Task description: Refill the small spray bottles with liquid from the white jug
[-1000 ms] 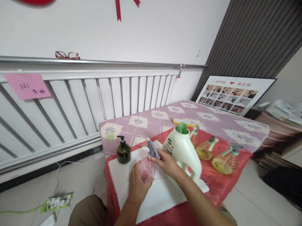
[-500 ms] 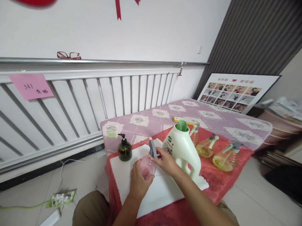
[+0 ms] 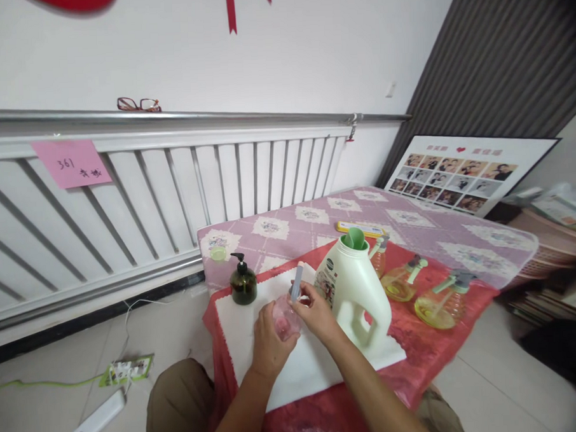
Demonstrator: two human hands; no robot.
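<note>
A clear pink spray bottle [image 3: 283, 317] is held tilted over the white cloth [image 3: 302, 374]. My left hand [image 3: 271, 339] wraps around the bottle's body. At its neck, the fingers of my right hand [image 3: 315, 307] close on the grey spray head [image 3: 297, 284]; whether the head is seated on the neck is hidden. Just right of my hands stands a large pale green detergent jug [image 3: 350, 274], a green cup-like piece [image 3: 354, 238] in its mouth. To the left, a dark green pump bottle [image 3: 244, 285] stands upright on the cloth.
Several spray bottles with yellow liquid, one an amber-looking bottle [image 3: 438, 308], stand on the red cover [image 3: 400, 370] at right. A yellow-edged box [image 3: 361, 229] and a pale green lid [image 3: 218, 253] lie farther back. A white radiator [image 3: 262, 179] runs behind the table.
The view has shifted slightly left, so everything appears a little farther right. My right hand has turned the spray head a little; both hands keep their hold.
</note>
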